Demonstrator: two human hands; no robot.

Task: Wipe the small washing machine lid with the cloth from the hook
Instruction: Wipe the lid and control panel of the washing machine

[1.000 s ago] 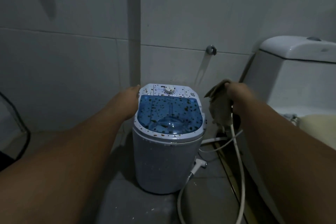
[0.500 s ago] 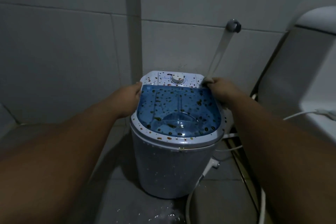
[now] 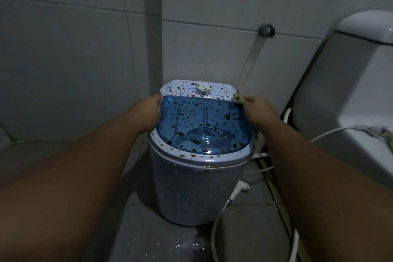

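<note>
A small grey washing machine stands on the floor against the tiled wall. Its translucent blue lid and white rim are speckled with brown spots. My left hand rests against the lid's far left edge and holds nothing. At the lid's far right corner, my right hand presses a bunched beige cloth down; only a small piece of the cloth shows past the fingers. A white dial sits on the control panel behind the lid.
A white toilet stands close on the right. A metal hook is fixed to the wall above the machine's right side. White hoses trail over the floor to the right of the machine. The wall corner runs just behind.
My right hand carried the cloth from beside the toilet to the lid's far right corner. The view moved closer and lower. My left hand stayed at the lid's left edge.
</note>
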